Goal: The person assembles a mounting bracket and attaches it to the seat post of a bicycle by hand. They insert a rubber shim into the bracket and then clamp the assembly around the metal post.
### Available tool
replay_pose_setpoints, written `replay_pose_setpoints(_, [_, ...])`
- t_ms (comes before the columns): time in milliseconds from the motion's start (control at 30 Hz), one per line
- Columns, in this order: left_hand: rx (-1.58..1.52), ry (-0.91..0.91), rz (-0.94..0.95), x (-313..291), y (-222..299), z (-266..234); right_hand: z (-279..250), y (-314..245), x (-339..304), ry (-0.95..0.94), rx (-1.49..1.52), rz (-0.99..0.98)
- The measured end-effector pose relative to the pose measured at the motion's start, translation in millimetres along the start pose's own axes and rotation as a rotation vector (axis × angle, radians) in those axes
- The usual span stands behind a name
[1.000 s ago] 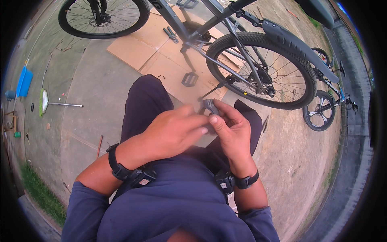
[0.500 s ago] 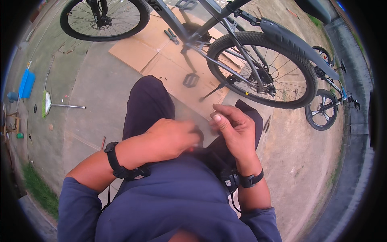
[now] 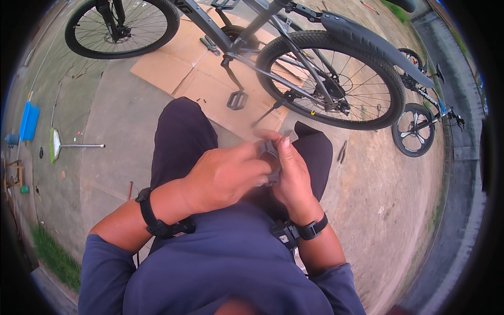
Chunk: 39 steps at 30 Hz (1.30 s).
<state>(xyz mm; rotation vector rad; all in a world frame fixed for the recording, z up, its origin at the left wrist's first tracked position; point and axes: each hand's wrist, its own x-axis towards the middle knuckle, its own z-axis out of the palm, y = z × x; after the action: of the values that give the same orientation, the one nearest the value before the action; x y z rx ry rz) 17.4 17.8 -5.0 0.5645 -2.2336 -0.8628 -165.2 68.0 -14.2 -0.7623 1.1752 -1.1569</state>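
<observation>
**Left hand (image 3: 223, 176) and right hand (image 3: 291, 181) on a gray part (image 3: 272, 157)**

The gray part is out in front of the belly, between the two hands. The right hand's thumb and fingers are clamped on it from the right. The left hand's fingers are bent, close together, and up against its left side. They are blurry, so I cannot tell if they pinch it too.

Both hands are over the lap, between the knees (image 3: 182, 123). Each wrist has a black band (image 3: 147, 210).

Past the knees is a big gray bike (image 3: 257, 26) with its stand (image 3: 270, 114) down. Cardboard (image 3: 160, 72) lies under the bike, and pliers (image 3: 210, 45) lie on it. Far to the left are a broom (image 3: 55, 146) and a blue pan (image 3: 29, 122). Far to the right is another bike (image 3: 413, 129).
</observation>
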Motion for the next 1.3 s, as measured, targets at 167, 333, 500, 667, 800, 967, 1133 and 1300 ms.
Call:
replay_pose_setpoints(167, [-0.064, -0.009, -0.085, -3.2, -1.3, -1.1, -8.4, -2.2, 3.6, 0.052, -0.053, -0.037])
replay_pose_setpoints(333, [0.079, -0.049, -0.063, -3.3, 0.3, -1.7, -10.3, -9.9, 1.2, -0.007, -0.218, 0.023])
replay_pose_setpoints(500, [0.173, -0.151, -0.034, 2.3, 6.1, -6.1, -16.2, -11.7, 3.8, -0.041, -0.378, -0.030])
replay_pose_setpoints(667, [-0.010, -0.138, -0.186, -0.7, 9.9, -2.5, -14.8, -10.2, 1.8, 0.010, -0.427, -0.110])
replay_pose_setpoints(800, [-0.328, -0.085, -0.335, -3.5, 4.8, 7.0, -7.1, -16.4, -0.4, 0.102, -0.592, -0.362])
replay_pose_setpoints(967, [-0.784, -0.031, -0.722, 1.5, 12.7, 10.8, -3.8, -12.7, 3.1, 0.151, -0.636, -0.519])
replay_pose_setpoints(1133, [-0.900, 0.012, -0.786, 2.2, 15.7, 11.3, -3.4, -10.1, 3.7, 0.170, -0.592, -0.539])
replay_pose_setpoints(1300, [-0.929, 0.025, -0.800, 1.1, 16.7, 10.3, -1.6, -11.5, 3.4, 0.171, -0.615, -0.560])
